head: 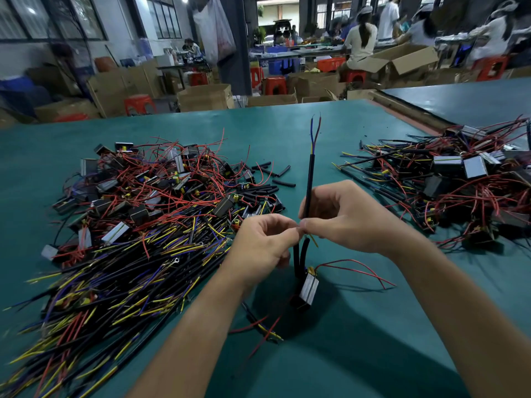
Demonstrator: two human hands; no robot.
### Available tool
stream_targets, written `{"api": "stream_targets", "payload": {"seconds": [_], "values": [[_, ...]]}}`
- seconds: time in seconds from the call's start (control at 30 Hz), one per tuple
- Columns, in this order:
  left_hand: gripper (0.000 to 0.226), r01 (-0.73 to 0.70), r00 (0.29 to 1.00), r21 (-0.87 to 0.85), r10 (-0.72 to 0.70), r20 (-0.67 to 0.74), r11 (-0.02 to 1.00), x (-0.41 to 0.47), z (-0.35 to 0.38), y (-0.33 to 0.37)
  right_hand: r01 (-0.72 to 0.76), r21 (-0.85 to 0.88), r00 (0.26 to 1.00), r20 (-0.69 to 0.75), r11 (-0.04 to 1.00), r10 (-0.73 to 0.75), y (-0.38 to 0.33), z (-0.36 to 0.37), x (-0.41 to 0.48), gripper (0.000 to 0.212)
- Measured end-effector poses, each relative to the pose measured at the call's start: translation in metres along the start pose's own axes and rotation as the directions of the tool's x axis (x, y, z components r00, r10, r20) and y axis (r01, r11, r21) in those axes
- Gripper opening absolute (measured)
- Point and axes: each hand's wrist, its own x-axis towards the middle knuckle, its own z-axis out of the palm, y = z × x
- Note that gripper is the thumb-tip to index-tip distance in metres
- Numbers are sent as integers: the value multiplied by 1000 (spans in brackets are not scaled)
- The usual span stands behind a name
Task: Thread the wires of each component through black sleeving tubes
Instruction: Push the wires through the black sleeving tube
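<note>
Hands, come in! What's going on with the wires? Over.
Left hand and right hand both pinching the black sleeving tube, held upright. Blue and red wires out its top; component below. Nothing blocking.

Bare left hand point(260, 244), bare right hand point(349, 218), slim forearms point(201, 326) uncovered throughout

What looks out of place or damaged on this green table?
Nothing looks damaged. Only some short black sleeving tubes lie scattered beside the left pile of components, and loose wires lie alone beside the left forearm.

Even daylight, soft arm shadows, wide-angle edge bending, blurred background.
</note>
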Motion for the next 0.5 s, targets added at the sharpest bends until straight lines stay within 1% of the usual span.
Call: {"api": "stream_targets", "payload": {"seconds": [0.1,0.23,0.4,0.5], "values": [[9,18,1000,-58,-17,20,998,-1,-1,0,-6,39,1000,9,999,5,0,-1,0,11],[14,-30,999,-65,32,31,997,0,-5,-1,-12,62,1000,4,998,12,0,-1,1,11],[13,-176,983,84,180,-40,981,3,-3,-6,-15,84,1000,-18,996,17,0,-1,1,11],[11,-241,967,144,251,-54,960,3,-2,-8,-28,115,999,-37,993,33,1,-2,2,11]]}}
